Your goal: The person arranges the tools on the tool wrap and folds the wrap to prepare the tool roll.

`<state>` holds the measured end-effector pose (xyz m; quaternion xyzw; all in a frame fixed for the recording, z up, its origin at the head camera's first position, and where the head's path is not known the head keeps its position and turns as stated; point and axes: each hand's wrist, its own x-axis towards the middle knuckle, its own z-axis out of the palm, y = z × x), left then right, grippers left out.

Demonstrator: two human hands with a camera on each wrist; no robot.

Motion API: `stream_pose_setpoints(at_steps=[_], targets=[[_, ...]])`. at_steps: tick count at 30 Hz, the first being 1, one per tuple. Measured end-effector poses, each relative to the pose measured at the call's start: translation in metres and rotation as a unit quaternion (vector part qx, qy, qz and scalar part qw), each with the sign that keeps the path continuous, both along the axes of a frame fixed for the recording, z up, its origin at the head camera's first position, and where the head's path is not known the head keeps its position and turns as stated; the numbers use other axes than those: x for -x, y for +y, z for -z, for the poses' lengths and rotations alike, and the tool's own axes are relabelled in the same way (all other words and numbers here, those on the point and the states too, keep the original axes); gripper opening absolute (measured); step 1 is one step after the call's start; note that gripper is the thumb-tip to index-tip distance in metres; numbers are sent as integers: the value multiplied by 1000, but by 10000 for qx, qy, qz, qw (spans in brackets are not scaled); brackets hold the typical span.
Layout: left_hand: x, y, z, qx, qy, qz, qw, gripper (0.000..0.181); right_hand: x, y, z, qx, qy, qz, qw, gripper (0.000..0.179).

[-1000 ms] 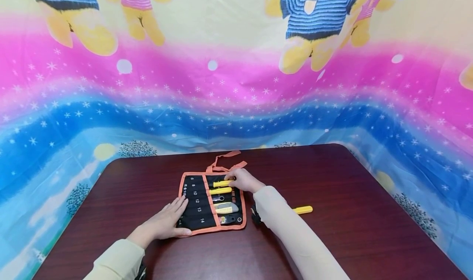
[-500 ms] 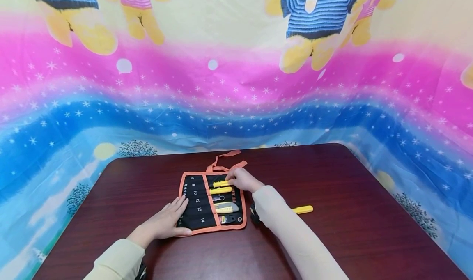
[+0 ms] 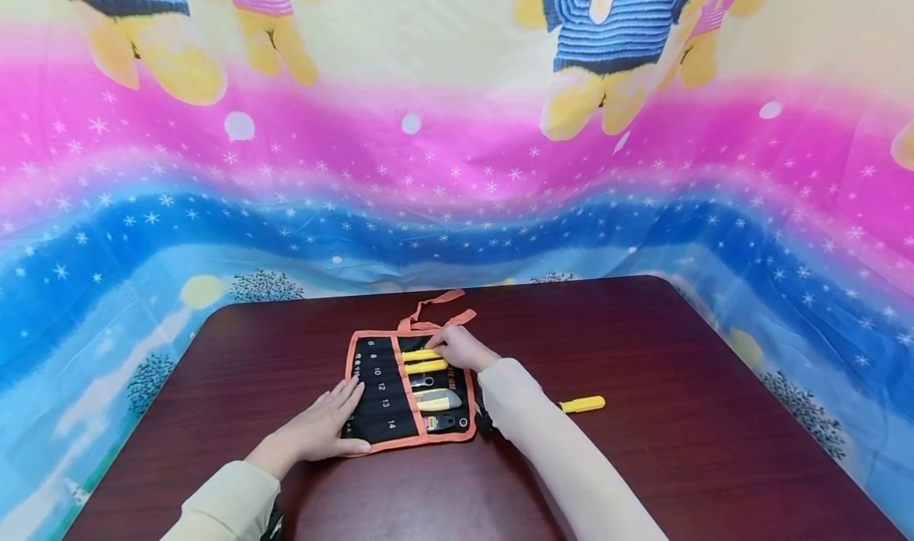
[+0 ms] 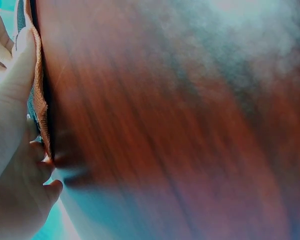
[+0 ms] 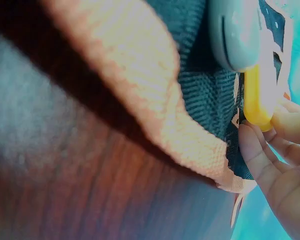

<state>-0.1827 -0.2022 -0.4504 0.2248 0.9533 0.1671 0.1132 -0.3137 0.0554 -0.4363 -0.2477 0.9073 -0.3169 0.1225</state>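
Observation:
An orange-edged black tool roll (image 3: 374,414) lies unfolded, printed with numbers. My left hand (image 3: 328,422) rests with fairly straight fingers on its left edge; the left wrist view shows that hand (image 4: 12,115) along the orange border. At the far end, my right hand (image 3: 464,347) pinches the end of a yellow-handled tool (image 3: 420,355) that lies in a slot, its front part hidden by the fabric. Just nearer is a second yellow handle (image 3: 426,367). In the right wrist view, the right fingertips (image 5: 252,145) are right at a yellow handle's rounded end (image 5: 257,107).
Also in slots are a ring wrench (image 3: 426,381), a grey-and-yellow utility knife (image 3: 439,400) and a labelled black item (image 3: 440,423). Another yellow handle (image 3: 581,404) lies on the dark wooden table (image 3: 678,462), partly behind my right sleeve. Orange ties (image 3: 428,311) trail at the back.
My right hand has moved slightly left, and the yellow-handled tool has slid deeper into its slot. The left hand stays in place.

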Motion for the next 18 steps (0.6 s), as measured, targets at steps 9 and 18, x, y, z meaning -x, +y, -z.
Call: stream_pose_setpoints(at_steps=[9, 18], targets=[[0, 1, -1, 1, -18, 49, 10000, 98, 0, 2, 0, -26, -12, -74, 10000, 28], [1, 3, -2, -23, -32, 34, 10000, 98, 0, 13, -6, 125, -158, -57, 9998, 26]])
